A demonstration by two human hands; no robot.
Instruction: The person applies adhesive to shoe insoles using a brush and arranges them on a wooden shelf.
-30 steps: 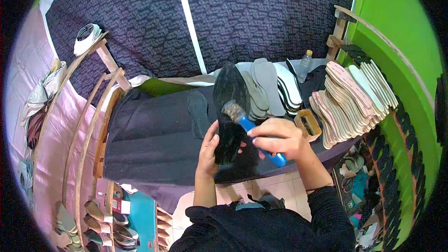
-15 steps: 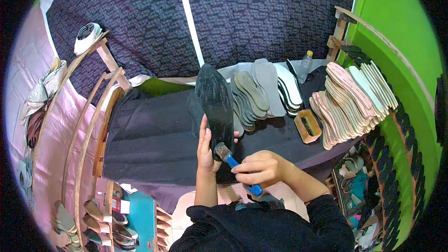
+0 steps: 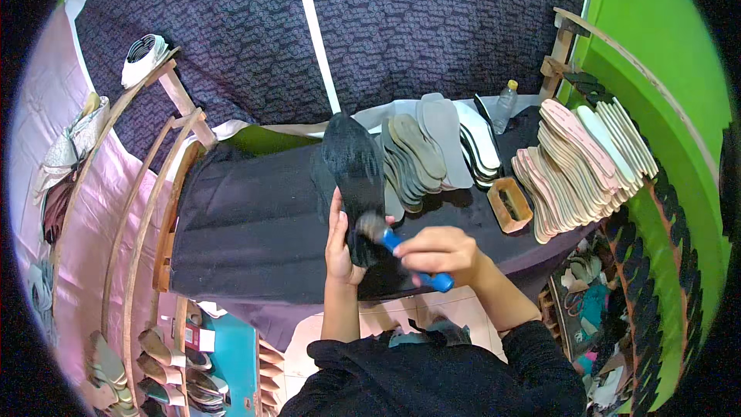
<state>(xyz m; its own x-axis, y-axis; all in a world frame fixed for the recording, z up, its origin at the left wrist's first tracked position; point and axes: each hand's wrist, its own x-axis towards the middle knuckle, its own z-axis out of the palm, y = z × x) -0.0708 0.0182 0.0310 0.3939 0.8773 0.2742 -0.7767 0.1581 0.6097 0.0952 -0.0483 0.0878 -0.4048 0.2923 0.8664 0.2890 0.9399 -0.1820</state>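
My left hand (image 3: 340, 251) holds a long black shoe sole (image 3: 351, 154) upright over the dark cloth-covered table, its thumb along the left edge and fingertips showing at the right edge. In my right hand (image 3: 444, 255) is a brush (image 3: 394, 241) with a blue handle, its fingers closed around it. The bristle end lies over the lower part of the sole and is smeared by motion. Behind the sole, at its left edge, another dark piece shows in part. Just right of the sole lie grey insoles (image 3: 413, 158) in an overlapping row.
An open wooden box (image 3: 509, 205) stands right of my hands. Beyond it are fanned stacks of pink and cream insoles (image 3: 567, 170). A clear bottle (image 3: 505, 106) with a yellow cap stands at the back. Wooden racks (image 3: 147, 208) flank the table; the left ones hold shoes below.
My right hand and the brush have moved slightly up and to the right along the sole. The sole's top has dipped a little; my left hand keeps its hold.
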